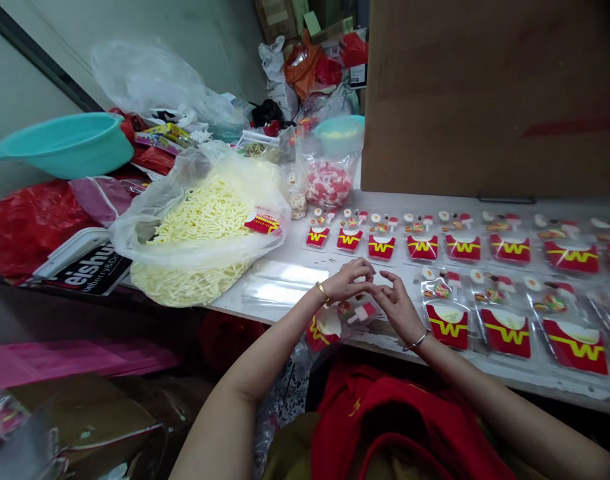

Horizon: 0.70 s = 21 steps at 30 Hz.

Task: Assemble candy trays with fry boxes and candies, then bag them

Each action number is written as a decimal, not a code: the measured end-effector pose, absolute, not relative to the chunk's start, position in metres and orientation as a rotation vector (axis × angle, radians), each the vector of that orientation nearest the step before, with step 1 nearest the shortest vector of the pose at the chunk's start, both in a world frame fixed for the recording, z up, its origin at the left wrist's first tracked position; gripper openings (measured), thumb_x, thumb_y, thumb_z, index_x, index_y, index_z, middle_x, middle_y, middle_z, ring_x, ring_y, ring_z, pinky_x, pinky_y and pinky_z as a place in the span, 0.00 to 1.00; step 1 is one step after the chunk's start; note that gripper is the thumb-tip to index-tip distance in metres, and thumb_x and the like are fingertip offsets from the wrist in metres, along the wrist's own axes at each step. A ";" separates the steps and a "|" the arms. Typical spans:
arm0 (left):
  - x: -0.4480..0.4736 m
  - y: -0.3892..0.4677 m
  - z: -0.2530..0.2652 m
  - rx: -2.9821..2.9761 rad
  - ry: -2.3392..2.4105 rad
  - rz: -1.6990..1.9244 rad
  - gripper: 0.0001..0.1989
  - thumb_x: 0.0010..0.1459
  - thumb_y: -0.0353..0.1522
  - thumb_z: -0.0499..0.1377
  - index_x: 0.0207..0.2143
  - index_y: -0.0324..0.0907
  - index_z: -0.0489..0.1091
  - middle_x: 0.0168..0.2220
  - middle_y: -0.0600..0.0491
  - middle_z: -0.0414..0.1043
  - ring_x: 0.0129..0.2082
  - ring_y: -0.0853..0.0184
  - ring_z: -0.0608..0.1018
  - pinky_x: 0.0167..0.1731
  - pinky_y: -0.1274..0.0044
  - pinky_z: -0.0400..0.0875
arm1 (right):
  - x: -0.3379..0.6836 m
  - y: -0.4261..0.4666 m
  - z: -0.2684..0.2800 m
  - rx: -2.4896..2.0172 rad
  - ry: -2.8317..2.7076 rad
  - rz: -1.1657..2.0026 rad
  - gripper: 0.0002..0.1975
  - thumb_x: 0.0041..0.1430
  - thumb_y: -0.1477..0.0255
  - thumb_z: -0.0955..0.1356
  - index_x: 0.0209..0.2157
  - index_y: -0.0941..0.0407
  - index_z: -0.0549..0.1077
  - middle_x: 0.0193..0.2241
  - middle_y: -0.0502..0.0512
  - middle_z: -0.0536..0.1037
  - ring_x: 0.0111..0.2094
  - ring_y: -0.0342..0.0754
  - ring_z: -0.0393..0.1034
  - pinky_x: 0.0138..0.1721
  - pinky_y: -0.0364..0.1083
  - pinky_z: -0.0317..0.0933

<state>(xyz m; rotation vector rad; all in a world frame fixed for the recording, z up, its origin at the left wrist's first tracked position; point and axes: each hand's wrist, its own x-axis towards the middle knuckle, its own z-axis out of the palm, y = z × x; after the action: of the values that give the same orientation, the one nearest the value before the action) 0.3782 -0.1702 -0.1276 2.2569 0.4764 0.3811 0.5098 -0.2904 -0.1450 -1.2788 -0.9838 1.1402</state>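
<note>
My left hand [352, 280], with a gold bangle at the wrist, has its fingers bent inward. Its fingertips meet those of my right hand [397, 305], which wears a silver bangle. Both hands look pinched, but what lies between the fingertips is too small to make out. Just below them, a clear plastic packet [325, 333] lies tilted at the table's front edge, partly behind my left wrist. Inside it are a red fries box with a yellow W and small toy food pieces. Flat clear plastic sleeves [285, 283] lie left of my hands.
Two rows of filled packets [447, 323] cover the table's right side, before a large cardboard box [485, 100]. A big clear bag of pale yellow toy fries [199, 213] stands left. Behind are a bag of pink-and-red pieces [329, 181] and a turquoise basin [69, 143].
</note>
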 end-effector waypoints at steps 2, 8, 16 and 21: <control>0.381 -0.172 -0.127 2.209 0.481 0.376 0.11 0.60 0.38 0.53 0.30 0.40 0.65 0.34 0.52 0.68 0.36 0.69 0.70 0.41 0.76 0.64 | 0.514 -0.291 -0.147 -1.272 -1.046 1.086 0.32 0.52 0.58 0.69 0.53 0.53 0.54 0.33 0.51 0.74 0.41 0.51 0.70 0.46 0.54 0.62; 0.390 -0.175 -0.121 1.984 0.640 0.424 0.12 0.59 0.39 0.52 0.28 0.41 0.59 0.24 0.59 0.60 0.23 0.74 0.68 0.27 0.80 0.61 | 0.534 -0.277 -0.146 -1.390 -1.251 0.749 0.21 0.57 0.64 0.65 0.52 0.53 0.60 0.28 0.49 0.69 0.35 0.49 0.67 0.46 0.54 0.60; 0.430 -0.159 -0.120 1.760 1.042 0.911 0.12 0.56 0.40 0.54 0.27 0.43 0.57 0.19 0.62 0.55 0.17 0.74 0.62 0.19 0.82 0.55 | 0.548 -0.277 -0.136 -1.401 -0.879 1.132 0.37 0.44 0.53 0.71 0.53 0.52 0.57 0.34 0.51 0.70 0.28 0.46 0.68 0.29 0.48 0.65; 0.473 -0.171 -0.104 1.773 0.918 1.007 0.11 0.57 0.40 0.55 0.28 0.42 0.60 0.22 0.60 0.57 0.20 0.75 0.61 0.22 0.82 0.57 | 0.589 -0.294 -0.132 -1.405 -0.879 1.036 0.27 0.46 0.47 0.66 0.41 0.53 0.65 0.27 0.49 0.71 0.28 0.46 0.69 0.31 0.48 0.66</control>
<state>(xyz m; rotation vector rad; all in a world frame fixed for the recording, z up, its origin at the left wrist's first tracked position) 0.4735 -0.1707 -0.1044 1.7727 0.9184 1.0072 0.5891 -0.2938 -0.1325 -1.4047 -0.8793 1.0355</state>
